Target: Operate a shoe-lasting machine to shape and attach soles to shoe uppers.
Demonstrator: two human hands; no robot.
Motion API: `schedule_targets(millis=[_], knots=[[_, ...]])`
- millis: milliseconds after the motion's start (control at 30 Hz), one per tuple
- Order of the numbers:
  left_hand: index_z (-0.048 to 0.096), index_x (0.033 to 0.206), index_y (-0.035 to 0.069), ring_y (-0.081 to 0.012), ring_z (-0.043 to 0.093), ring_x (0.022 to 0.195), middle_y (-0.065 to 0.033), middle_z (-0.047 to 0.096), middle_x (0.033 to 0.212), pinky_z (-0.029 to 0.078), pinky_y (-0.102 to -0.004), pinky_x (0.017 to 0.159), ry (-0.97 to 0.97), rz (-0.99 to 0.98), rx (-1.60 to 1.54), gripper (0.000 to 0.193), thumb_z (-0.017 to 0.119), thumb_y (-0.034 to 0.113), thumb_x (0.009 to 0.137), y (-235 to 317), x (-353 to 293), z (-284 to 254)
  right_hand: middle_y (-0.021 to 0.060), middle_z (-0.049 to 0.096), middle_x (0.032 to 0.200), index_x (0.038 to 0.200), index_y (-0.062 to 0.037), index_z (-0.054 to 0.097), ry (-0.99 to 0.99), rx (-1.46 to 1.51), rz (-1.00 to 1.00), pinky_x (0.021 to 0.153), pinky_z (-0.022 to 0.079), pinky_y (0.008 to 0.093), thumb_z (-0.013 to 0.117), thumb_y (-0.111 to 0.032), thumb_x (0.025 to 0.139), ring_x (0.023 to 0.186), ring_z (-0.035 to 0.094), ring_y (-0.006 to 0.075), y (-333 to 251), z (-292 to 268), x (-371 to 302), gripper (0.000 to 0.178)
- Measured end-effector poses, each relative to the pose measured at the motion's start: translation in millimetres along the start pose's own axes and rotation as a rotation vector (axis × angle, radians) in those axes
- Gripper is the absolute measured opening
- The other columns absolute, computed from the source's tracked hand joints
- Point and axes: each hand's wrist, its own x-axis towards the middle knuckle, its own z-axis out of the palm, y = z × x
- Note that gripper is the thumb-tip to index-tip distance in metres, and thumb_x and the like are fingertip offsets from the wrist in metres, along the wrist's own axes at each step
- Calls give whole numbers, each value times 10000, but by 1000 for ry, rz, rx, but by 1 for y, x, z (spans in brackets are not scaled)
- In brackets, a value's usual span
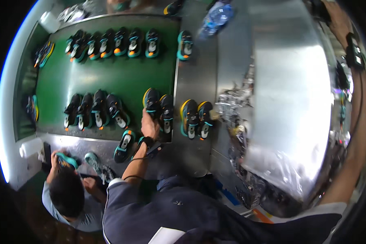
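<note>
My left hand point(149, 125) is closed on the heel end of a black shoe point(151, 99) with a teal and yellow sole, at the right end of the green belt point(110, 75). Close beside it on the right lies another black shoe point(166, 112). A further pair, one being a black shoe point(189, 118) with a yellow rim, rests on the metal strip to the right. Far out at the upper right, my right hand point(338, 20) appears closed around a dark object point(319, 11) cut by the view's edge; its kind is unclear.
Rows of black shoes point(120, 40) line the belt's far and near sides. A co-worker point(67, 195) at lower left handles a teal-soled shoe point(67, 160). Crumpled clear wrapping point(234, 103) lies beside a shiny metal surface point(288, 89). A water bottle point(220, 15) lies behind.
</note>
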Motion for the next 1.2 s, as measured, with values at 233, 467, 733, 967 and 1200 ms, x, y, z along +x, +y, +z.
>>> schedule_targets(millis=[233,467,733,967,1200], knots=[[404,1371,-12,-383,574,1104,-225,571,1216,473,-421,919,199,659,-66,638,681,65,802,39,-46,-10,173,623,1109,1220,-25,576,151,350,639,868,473,362,716,-115,750,967,605,263,-29,-132,-164,499],[513,1303,-7,-224,566,1172,-141,605,1243,437,-355,999,-1578,270,-598,445,668,106,901,135,-231,-43,120,698,936,1083,16,633,292,634,991,830,496,336,837,-188,705,874,647,225,-117,-291,-354,475],[163,1505,-5,-252,377,1350,-151,345,1486,306,-377,1102,-2009,767,-859,965,767,316,825,233,-432,4,181,642,914,1148,57,603,28,841,1467,796,493,370,812,-357,694,862,636,308,-294,-443,-541,649],[471,1333,10,-150,587,1038,-76,605,1187,473,-314,909,-2305,298,-497,451,624,121,923,165,-618,16,181,671,1045,1231,4,571,239,910,2327,844,508,339,723,-419,796,1022,632,240,-439,-571,-649,626],[407,1411,-14,-154,530,1097,-96,578,1245,428,-299,968,-2450,814,175,506,568,174,970,30,-781,19,76,638,1085,1229,-30,573,776,86,2860,915,461,295,776,-102,651,978,591,152,-603,-666,-719,617]])
